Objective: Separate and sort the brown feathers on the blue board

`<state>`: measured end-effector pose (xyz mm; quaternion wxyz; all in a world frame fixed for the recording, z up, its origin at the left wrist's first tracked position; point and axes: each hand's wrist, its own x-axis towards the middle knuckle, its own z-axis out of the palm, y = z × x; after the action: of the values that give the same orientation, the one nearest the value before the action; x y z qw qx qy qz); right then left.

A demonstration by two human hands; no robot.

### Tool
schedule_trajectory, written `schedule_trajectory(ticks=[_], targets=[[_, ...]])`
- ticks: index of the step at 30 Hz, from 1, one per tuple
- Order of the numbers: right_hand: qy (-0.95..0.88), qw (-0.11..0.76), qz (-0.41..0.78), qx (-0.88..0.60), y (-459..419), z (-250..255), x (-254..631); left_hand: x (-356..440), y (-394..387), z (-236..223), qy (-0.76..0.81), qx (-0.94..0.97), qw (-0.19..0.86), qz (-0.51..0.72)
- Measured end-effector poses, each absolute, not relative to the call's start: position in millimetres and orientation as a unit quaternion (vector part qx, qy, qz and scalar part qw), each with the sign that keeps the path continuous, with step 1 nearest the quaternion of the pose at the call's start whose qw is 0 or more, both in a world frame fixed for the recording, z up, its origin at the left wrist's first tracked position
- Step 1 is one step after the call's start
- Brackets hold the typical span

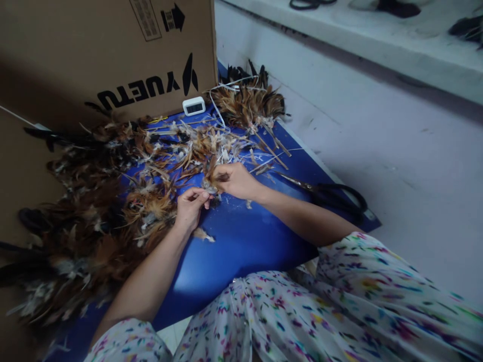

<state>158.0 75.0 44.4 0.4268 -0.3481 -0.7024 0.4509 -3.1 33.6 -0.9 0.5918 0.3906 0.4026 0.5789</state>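
Note:
Between my two hands is a small bunch of brown feathers (210,176) with a pale, fluffy base. My right hand (238,181) is closed around its upper side, fingers curled in. The thumb and forefinger of my left hand (190,206) pinch together at the lower end of the bunch; the exact contact there is small and partly hidden. Loose brown and white feathers (154,206) lie on the blue tabletop (241,241) just left of and beyond my hands. A single pale feather tuft (204,235) rests below my left hand.
Black-handled scissors (324,191) lie at the table's right edge. A tied feather bundle (249,103) stands at the back by the wall, near thin sticks (272,151). A small white digital clock (193,106) sits before a large cardboard box (113,55). Darker feathers (86,236) heap on the left.

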Motion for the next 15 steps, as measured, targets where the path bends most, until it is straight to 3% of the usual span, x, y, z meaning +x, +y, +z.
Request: schedule_trajectory(ticks=[15], targets=[[-0.721, 0.452, 0.377, -0.365, 65, 46, 155, -3, 34, -1, 0.415, 0.391, 0.589, 0.572]])
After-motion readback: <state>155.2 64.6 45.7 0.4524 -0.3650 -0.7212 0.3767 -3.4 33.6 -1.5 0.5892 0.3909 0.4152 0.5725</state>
